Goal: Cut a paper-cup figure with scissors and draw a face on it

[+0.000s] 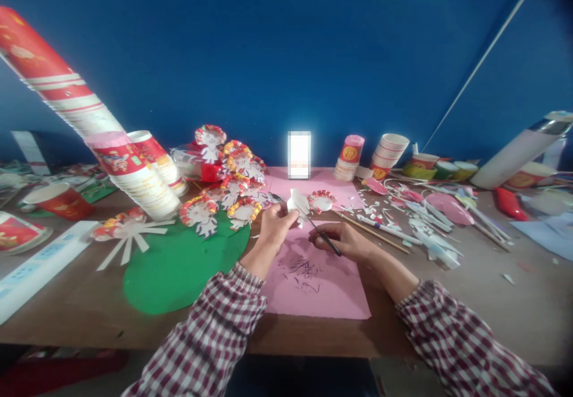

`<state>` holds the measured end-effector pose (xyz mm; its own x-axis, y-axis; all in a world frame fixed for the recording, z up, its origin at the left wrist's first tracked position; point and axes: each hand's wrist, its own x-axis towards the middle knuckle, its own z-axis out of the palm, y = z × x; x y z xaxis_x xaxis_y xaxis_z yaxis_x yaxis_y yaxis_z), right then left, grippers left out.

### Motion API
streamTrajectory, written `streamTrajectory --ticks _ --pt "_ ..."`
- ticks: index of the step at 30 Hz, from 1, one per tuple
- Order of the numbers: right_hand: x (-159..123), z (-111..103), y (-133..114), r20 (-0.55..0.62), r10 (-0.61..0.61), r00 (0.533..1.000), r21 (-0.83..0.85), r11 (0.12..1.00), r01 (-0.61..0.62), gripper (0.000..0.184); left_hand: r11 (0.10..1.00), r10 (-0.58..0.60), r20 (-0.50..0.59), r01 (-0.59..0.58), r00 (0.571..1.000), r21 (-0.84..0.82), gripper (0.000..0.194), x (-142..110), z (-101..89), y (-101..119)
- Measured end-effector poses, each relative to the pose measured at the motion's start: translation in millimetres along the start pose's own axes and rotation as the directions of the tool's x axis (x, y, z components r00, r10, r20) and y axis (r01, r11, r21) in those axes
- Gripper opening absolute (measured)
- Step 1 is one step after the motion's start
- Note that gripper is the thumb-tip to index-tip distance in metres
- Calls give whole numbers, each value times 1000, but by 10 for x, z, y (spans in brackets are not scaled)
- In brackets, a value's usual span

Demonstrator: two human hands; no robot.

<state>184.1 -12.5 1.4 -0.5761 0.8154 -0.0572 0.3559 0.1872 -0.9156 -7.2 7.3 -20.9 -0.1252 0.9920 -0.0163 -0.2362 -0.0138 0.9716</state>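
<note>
My left hand (pixel 275 221) pinches a small white paper cut-out (pixel 298 202) and holds it upright over a pink sheet (pixel 313 277). My right hand (pixel 342 240) grips a thin black pen (pixel 323 236), whose tip touches the cut-out's right edge. The pink sheet under both hands bears black scribbles. Just beyond the cut-out lies a round paper piece with a red and yellow fringe (pixel 321 201).
A green paper disc (pixel 179 271) lies left of the pink sheet. Behind it sits a pile of paper-cup dolls (pixel 228 191) and stacks of red and white cups (pixel 138 173). More cups (pixel 389 152), paper scraps and sticks (pixel 421 218) litter the right. A power strip (pixel 36 265) lies far left.
</note>
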Motion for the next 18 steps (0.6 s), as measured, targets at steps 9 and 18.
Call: streamTrajectory --ticks 9,18 --pt "-1 0 38 -31 -20 999 -36 999 18 36 1000 0 -2 0 1000 5 24 -3 0 8" --pt "-4 6 26 -36 -21 999 -33 999 20 38 1000 -1 -8 1 1000 18 24 16 -11 -15"
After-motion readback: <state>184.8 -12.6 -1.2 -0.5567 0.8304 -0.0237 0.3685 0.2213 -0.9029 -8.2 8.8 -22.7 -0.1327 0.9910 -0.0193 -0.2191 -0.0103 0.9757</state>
